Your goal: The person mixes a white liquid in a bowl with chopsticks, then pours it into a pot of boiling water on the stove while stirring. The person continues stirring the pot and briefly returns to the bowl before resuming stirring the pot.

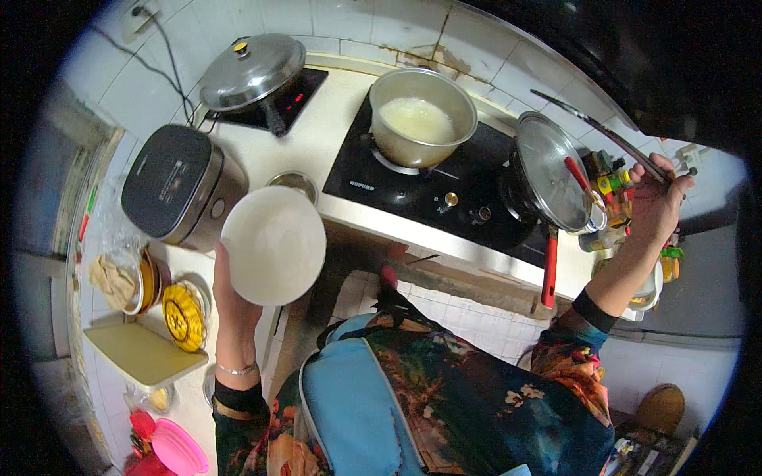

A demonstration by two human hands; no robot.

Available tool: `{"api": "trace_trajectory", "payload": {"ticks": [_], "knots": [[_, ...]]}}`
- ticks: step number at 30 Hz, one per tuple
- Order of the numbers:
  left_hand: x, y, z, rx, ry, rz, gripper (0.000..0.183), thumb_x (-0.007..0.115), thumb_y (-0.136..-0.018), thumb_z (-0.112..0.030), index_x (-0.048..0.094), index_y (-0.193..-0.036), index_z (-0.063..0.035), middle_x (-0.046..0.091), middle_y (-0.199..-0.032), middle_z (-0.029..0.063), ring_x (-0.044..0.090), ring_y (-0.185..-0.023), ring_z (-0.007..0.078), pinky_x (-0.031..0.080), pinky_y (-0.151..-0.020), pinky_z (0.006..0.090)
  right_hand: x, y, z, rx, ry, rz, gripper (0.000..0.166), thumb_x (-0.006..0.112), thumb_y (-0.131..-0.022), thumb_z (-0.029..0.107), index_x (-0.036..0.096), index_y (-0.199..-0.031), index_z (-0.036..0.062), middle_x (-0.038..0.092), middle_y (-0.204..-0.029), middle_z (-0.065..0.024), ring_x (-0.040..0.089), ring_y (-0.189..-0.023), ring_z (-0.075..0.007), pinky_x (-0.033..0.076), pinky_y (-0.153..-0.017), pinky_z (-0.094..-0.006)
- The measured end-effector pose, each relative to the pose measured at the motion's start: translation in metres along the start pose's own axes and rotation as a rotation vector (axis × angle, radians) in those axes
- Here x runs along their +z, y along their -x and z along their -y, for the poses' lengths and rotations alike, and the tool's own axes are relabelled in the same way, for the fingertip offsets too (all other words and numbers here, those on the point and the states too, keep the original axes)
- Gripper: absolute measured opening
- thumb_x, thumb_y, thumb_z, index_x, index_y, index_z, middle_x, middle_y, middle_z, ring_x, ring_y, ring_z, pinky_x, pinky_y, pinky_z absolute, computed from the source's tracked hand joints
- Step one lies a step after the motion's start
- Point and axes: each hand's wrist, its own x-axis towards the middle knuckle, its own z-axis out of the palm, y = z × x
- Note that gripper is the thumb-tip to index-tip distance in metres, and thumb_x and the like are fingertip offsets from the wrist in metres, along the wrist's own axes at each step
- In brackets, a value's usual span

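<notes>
My left hand (233, 315) grips a round white bowl (274, 247) by its side, with the thumb at its rim. Its pale inside shows, and no food is visible in it. At the far right, my right hand (658, 202) is raised over the counter, closed around long dark utensils (586, 119) that look like chopsticks. Their tips point up and left, behind the lidded pan. Between my hands, a deep metal pot (411, 146) stands on the black double cooktop (387, 184), holding pale, foamy liquid. Both hands are apart from it.
A glass-lidded wok (550, 172) with a red handle (549, 268) sits right of the pot, beside several seasoning bottles (613, 181). At left are a rice cooker (178, 184), a covered pan (253, 71) on another hob, a small metal bowl (296, 183) and a cutting board (143, 354).
</notes>
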Motion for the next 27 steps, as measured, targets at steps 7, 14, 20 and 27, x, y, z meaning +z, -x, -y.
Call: {"api": "trace_trajectory", "payload": {"ticks": [7,14,20,27], "knots": [[0.096,-0.089,-0.011,-0.02,-0.107,-0.004,0.065,0.049,-0.092,-0.056,0.047,-0.134,-0.0055,0.056,-0.129,0.0123,0.059,-0.113,0.028,0.049,-0.094,0.0449,0.019,-0.062,-0.08,0.113,0.002,0.114,0.063,0.037,-0.099,0.051,0.056,-0.112,-0.0076,0.064,-0.103,-0.0222,0.068,-0.092,-0.0305,0.056,-0.084,-0.0355],[0.165,-0.177,-0.014,-0.133,-0.319,0.127,0.07,0.051,-0.089,-0.061,0.046,-0.136,-0.009,0.055,-0.131,0.0147,0.057,-0.117,0.0308,0.048,-0.095,0.0481,0.073,-0.125,-0.126,0.081,-0.208,0.447,0.043,0.046,-0.1,0.035,0.059,-0.107,-0.0051,0.065,-0.103,-0.016,0.07,-0.082,-0.0266,0.059,-0.074,-0.033],[0.208,-0.261,-0.014,-0.388,-0.655,0.394,0.072,0.046,-0.089,-0.065,0.051,-0.128,-0.0049,0.062,-0.112,0.0184,0.067,-0.093,0.0288,0.057,-0.062,0.0447,0.143,-0.157,-0.152,0.211,0.1,0.794,0.032,0.055,-0.097,0.027,0.065,-0.099,-0.0025,0.067,-0.095,-0.0121,0.068,-0.08,-0.0174,0.058,-0.071,-0.0276],[0.252,-0.31,0.005,-0.503,-0.783,0.465,0.079,0.046,-0.085,-0.07,0.053,-0.126,-0.0032,0.067,-0.1,0.0198,0.069,-0.076,0.0362,0.057,-0.049,0.0426,0.132,-0.207,-0.224,0.445,0.111,0.611,0.036,0.057,-0.096,0.032,0.065,-0.1,-0.0032,0.068,-0.087,-0.0119,0.069,-0.07,-0.0182,0.059,-0.062,-0.0272]]}}
